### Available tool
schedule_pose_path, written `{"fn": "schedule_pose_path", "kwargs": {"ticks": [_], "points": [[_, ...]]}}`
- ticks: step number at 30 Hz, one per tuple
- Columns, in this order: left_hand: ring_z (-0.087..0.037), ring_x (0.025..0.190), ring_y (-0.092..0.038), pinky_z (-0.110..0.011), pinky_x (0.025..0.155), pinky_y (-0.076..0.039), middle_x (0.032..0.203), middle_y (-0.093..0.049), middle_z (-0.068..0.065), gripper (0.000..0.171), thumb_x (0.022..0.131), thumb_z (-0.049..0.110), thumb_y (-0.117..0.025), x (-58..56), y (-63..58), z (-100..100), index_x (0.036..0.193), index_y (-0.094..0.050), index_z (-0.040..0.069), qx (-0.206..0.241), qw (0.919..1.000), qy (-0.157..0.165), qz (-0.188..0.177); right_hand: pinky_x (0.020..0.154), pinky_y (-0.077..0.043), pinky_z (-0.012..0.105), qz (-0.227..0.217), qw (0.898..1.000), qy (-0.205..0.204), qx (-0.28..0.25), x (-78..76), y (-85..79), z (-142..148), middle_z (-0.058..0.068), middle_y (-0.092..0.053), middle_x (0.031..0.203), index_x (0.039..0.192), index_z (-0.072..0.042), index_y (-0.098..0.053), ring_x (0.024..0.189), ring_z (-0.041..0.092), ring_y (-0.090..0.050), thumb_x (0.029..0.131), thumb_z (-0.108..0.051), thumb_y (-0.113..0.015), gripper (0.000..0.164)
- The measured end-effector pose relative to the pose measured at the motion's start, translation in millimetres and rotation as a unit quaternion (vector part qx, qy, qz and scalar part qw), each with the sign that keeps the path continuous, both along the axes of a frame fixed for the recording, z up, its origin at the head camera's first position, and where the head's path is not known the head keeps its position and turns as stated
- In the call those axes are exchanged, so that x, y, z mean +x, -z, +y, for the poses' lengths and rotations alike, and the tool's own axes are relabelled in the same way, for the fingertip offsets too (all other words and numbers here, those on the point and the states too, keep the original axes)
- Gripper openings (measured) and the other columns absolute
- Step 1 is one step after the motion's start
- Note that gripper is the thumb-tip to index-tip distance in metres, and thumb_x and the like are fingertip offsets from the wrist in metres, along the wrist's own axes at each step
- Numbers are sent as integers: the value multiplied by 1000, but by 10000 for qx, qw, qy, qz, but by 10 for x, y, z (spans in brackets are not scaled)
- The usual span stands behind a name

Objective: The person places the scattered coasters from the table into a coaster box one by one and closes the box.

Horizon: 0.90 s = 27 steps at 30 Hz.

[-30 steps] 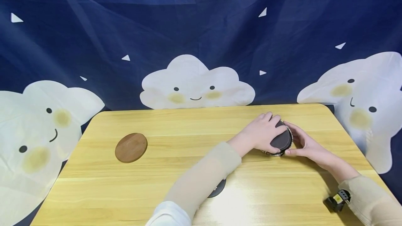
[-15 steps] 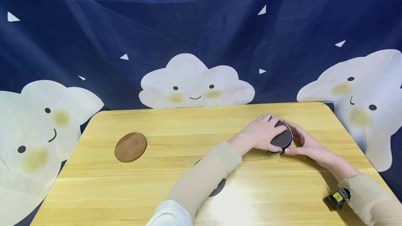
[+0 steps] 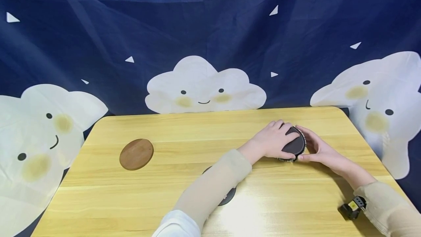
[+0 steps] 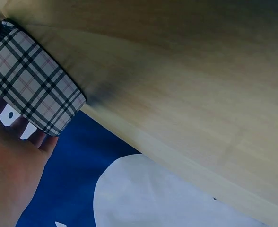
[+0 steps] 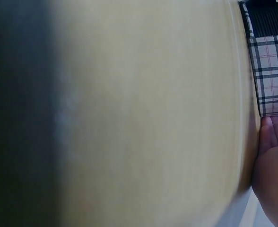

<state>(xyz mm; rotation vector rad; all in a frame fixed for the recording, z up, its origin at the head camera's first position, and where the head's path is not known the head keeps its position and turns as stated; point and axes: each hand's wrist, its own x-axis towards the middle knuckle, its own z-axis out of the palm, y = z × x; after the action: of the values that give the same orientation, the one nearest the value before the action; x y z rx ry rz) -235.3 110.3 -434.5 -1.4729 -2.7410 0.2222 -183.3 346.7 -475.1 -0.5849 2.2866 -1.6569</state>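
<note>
A round case (image 3: 295, 146) with a dark top and black, white and pink plaid sides is at the right rear of the table. My left hand (image 3: 274, 140) grips it from the left, palm over the top, with thumb and fingers spread round the rim. Plaid side of the case (image 4: 32, 78) shows in the left wrist view, fingers behind it. My right hand (image 3: 320, 153) holds the opposite side, thumb at the near edge and fingers at the far edge. In the right wrist view the plaid side (image 5: 273, 75) appears at the right edge. Whether the case touches the table cannot be told.
A brown wooden disc (image 3: 136, 154) lies on the left of the table (image 3: 158, 185). Partly hidden beneath my left forearm is a dark round disc (image 3: 227, 196). A small black device (image 3: 352, 207) is at my right wrist. A blue cloud-print cloth (image 3: 230, 28) hangs behind.
The head view has shifted very slightly. Both hands stay on the case, with almost no movement.
</note>
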Motion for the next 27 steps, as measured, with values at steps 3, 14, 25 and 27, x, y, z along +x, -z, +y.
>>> {"fn": "schedule_pose_path", "kwargs": {"ticks": [3, 14, 25, 27], "points": [[-20, 149, -36, -37, 123, -33, 165, -37, 2, 76, 100, 76, -48, -1, 12, 2, 163, -38, 35, 40, 10000, 11, 1, 105, -30, 1, -5, 10000, 13, 7, 0, 3, 5, -30, -38, 154, 171, -11, -14, 131, -16, -47, 94, 9, -69, 97], [-19, 152, -33, -38, 123, -32, 166, -38, 4, 75, 101, 77, -43, 5, 27, 12, 163, -37, 37, -69, 10000, -70, -16, 105, -32, 2, 78, 9999, -22, -96, 15, -20, -29, -26, -42, 154, 171, -9, -16, 131, -13, -49, 92, 11, -69, 97], [-19, 151, -34, -38, 122, -33, 165, -38, 4, 75, 100, 78, -43, 27, -27, -4, 163, -37, 38, -146, 9999, -61, 1, 104, -31, 2, 76, 10000, 20, -19, 15, -23, -32, -26, -42, 153, 171, -9, -15, 130, -14, -49, 92, 10, -70, 98], [-18, 151, -34, -38, 122, -33, 165, -38, 4, 75, 100, 78, -42, 34, -31, -8, 163, -37, 38, -172, 9998, -64, 8, 105, -31, 2, 84, 10000, 32, -19, 15, -23, -31, -26, -42, 153, 171, -8, -15, 130, -14, -49, 92, 10, -70, 98]]}}
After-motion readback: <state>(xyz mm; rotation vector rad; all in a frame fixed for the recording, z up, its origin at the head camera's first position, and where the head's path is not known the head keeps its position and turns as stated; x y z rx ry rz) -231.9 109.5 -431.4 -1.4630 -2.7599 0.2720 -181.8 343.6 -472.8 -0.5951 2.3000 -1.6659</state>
